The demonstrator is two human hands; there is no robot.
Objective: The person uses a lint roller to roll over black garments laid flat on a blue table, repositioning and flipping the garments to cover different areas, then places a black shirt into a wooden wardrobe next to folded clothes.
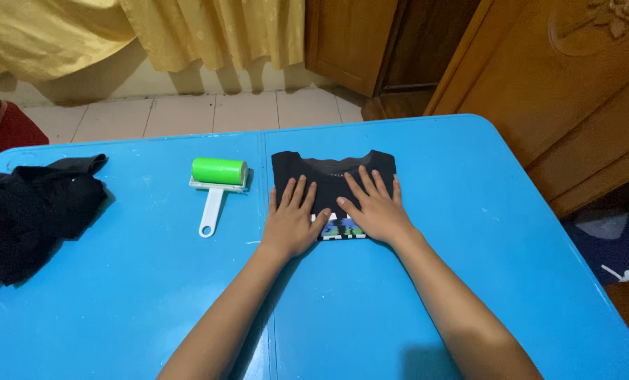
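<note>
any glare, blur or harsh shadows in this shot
Head view: sharp, no motion blur on the left hand or right hand; soft light, with faint shadows beside the forearms on the blue table; no strong glare; the folded black shirt shows little detail.

1. A black folded shirt [333, 176] is lying flat on the blue desk [469, 281], toward the 12 o'clock edge and just right of the centre seam.
2. It is sitting as a compact rectangle, neckline pointing to 12 o'clock, with a colourful printed patch showing along its 6 o'clock edge.
3. The left hand [293, 219] is pressing palm-down, fingers spread, on its 7 o'clock part.
4. The right hand [374, 207] is pressing flat on its 5 o'clock part, the thumbs nearly meeting.
</note>
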